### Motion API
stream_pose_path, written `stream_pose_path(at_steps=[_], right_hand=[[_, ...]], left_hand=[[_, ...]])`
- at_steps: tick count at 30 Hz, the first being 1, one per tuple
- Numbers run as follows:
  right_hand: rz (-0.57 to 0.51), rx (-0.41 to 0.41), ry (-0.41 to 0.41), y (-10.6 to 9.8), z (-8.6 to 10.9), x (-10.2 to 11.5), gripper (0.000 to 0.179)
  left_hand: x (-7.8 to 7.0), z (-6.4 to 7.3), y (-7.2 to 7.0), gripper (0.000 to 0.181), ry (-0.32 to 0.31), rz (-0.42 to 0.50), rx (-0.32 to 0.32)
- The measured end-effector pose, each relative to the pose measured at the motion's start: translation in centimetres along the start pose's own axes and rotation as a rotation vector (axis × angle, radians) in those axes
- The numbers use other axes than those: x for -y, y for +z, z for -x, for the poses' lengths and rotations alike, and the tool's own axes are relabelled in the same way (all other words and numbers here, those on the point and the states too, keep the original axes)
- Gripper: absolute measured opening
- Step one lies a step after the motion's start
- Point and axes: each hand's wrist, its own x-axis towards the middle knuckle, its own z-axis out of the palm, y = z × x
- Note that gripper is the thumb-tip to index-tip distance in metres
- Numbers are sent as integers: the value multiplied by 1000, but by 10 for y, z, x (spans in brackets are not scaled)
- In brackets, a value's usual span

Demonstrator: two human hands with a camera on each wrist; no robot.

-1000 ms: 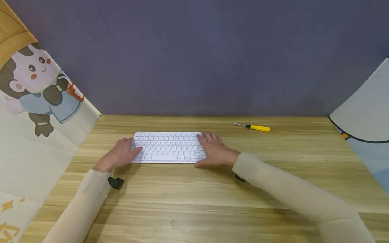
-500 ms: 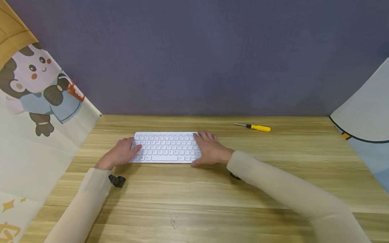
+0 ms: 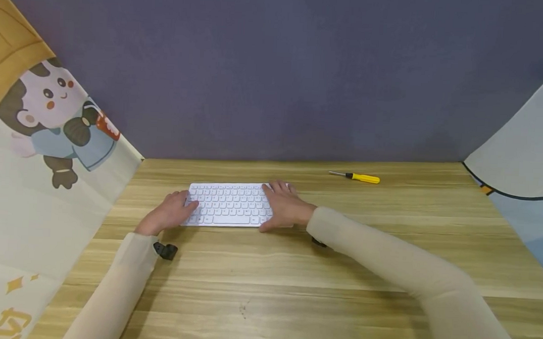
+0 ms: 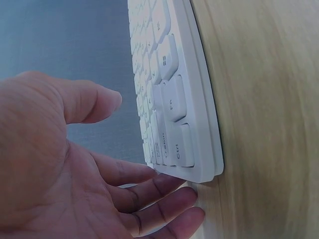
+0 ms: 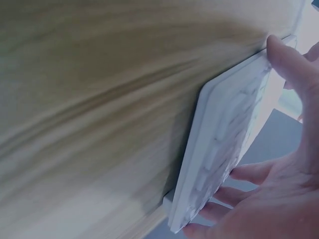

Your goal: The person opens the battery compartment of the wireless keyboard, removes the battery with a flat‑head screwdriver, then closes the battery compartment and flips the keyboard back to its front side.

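Note:
A white keyboard point(image 3: 233, 203) lies on the wooden table in the head view. My left hand point(image 3: 169, 210) is at its left end. In the left wrist view its fingertips meet the corner by the Ctrl key, while the thumb point(image 4: 97, 103) is held apart above the keys. Spread across the right part of the keyboard is my right hand point(image 3: 287, 209), covering some keys. The right wrist view has its thumb point(image 5: 289, 59) at the near long edge and the other fingertips point(image 5: 249, 173) over the key side toward the far edge.
A screwdriver point(image 3: 364, 178) with a yellow handle lies at the back right of the table point(image 3: 248, 285). Behind the table stands a dark grey-blue panel point(image 3: 280, 79). Cartoon-printed sheets point(image 3: 38, 205) border it on the left and right.
My right hand has slid left over the keyboard, so its right end shows again behind the hand. The left hand keeps its place at the left end; the keyboard has hardly moved.

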Motion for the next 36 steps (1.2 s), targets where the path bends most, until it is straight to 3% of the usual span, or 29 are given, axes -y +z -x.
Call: stream_pose_path(at_steps=[22,36], right_hand=[[14,-17,-23,4,-18,19,126],[-32,-34,-17,2,-20,22,128]], left_hand=[[3,-2,0,59,11,11,-22],[4,-3,-5,58,24,50,-84]])
